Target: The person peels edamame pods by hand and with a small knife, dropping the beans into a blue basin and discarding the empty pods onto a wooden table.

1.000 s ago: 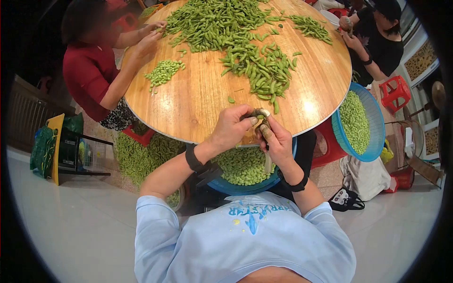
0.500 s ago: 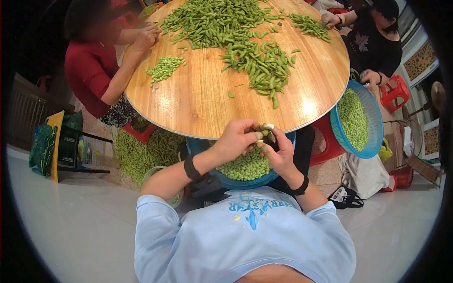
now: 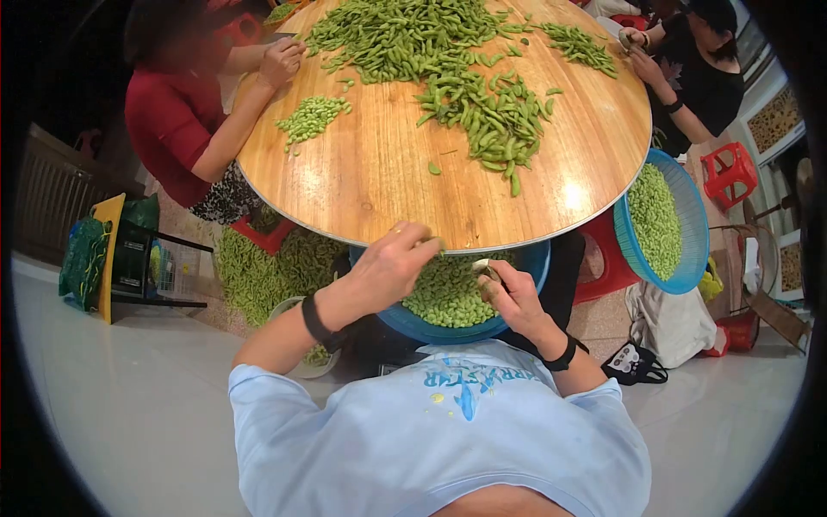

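Note:
My left hand point(image 3: 394, 265) is over the table's near edge, its fingers pinched on a green soybean pod point(image 3: 440, 245), only a bit of which shows. To its right, my right hand point(image 3: 514, 297) hangs above a blue basin point(image 3: 394, 320). Its thumb and fingers are curled together, with pale covers on the tips; what lies between them cannot be made out. Below both hands, shelled green soybeans point(image 3: 448, 297) fill the basin in my lap. A heap of unshelled pods point(image 3: 495, 125) lies on the round wooden table point(image 3: 370, 181) in front of me.
A person in red point(image 3: 168, 121) sits at the left beside a small pile of beans point(image 3: 312, 119). Another in black point(image 3: 702, 82) works at the right. A blue basket of beans point(image 3: 693, 220) stands right of me, near a red stool point(image 3: 729, 177). Pods point(image 3: 276, 271) cover the floor at left.
My hands were together on a pod and are now apart. The left has moved leftward; the right has dropped slightly over the basin. The person in black has brought both hands together.

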The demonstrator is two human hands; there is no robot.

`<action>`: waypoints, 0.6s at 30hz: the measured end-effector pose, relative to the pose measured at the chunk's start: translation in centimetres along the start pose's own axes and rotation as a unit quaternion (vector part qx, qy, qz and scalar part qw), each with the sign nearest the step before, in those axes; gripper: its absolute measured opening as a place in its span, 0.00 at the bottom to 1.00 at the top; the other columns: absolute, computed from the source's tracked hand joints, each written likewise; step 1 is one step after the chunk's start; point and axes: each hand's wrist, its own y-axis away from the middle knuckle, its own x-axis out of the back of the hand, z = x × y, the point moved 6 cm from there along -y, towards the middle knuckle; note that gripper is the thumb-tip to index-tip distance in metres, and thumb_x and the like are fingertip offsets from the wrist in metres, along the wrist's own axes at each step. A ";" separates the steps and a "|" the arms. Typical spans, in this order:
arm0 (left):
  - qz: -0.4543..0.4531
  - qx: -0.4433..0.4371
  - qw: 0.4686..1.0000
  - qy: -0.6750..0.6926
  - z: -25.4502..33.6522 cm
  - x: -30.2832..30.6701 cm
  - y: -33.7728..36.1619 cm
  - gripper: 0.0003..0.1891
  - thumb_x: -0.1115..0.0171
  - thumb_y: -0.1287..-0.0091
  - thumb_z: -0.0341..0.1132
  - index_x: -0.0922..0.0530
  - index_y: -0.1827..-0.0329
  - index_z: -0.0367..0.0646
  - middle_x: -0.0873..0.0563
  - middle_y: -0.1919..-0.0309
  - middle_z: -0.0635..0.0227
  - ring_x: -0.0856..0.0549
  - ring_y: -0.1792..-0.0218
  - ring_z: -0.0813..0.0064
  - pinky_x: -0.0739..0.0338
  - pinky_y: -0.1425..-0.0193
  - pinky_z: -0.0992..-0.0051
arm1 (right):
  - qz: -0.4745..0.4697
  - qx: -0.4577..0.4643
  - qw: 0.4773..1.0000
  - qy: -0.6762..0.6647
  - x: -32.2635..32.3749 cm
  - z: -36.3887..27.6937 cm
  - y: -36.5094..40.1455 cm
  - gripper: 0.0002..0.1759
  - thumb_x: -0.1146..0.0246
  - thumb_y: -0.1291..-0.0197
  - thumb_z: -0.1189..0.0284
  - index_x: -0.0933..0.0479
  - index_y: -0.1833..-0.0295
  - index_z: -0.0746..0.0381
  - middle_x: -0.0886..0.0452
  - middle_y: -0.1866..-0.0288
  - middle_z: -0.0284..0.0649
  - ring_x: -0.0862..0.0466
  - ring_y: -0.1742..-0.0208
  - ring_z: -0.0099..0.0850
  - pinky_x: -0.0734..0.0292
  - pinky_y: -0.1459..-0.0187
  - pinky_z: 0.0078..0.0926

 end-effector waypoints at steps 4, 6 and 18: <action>-0.015 -0.017 1.000 0.002 -0.6 -2.0 -1.2 0.12 0.38 0.47 0.21 0.23 0.58 0.35 0.23 0.66 0.57 0.21 0.61 0.55 0.24 0.57 0.64 | 0.005 -0.068 0.994 -0.090 0.1 0.9 0.2 0.10 0.46 0.32 0.76 0.27 0.49 0.69 0.22 0.72 0.35 0.24 0.76 0.22 0.30 0.74 0.19; -0.017 -0.016 1.000 0.007 -0.8 -2.5 -1.0 0.12 0.36 0.46 0.23 0.23 0.57 0.36 0.24 0.67 0.57 0.21 0.62 0.55 0.24 0.59 0.64 | 0.010 -0.096 0.986 -0.138 0.2 1.4 0.3 0.11 0.48 0.31 0.75 0.27 0.48 0.68 0.23 0.73 0.34 0.25 0.77 0.20 0.31 0.76 0.17; 0.083 0.288 0.870 0.392 -4.2 -1.5 -0.6 0.07 0.37 0.43 0.25 0.22 0.62 0.35 0.18 0.70 0.56 0.17 0.73 0.62 0.23 0.69 0.68 | 0.036 -0.111 0.941 -0.318 -0.6 1.0 -1.3 0.15 0.51 0.28 0.72 0.30 0.41 0.67 0.27 0.71 0.34 0.30 0.78 0.18 0.35 0.80 0.15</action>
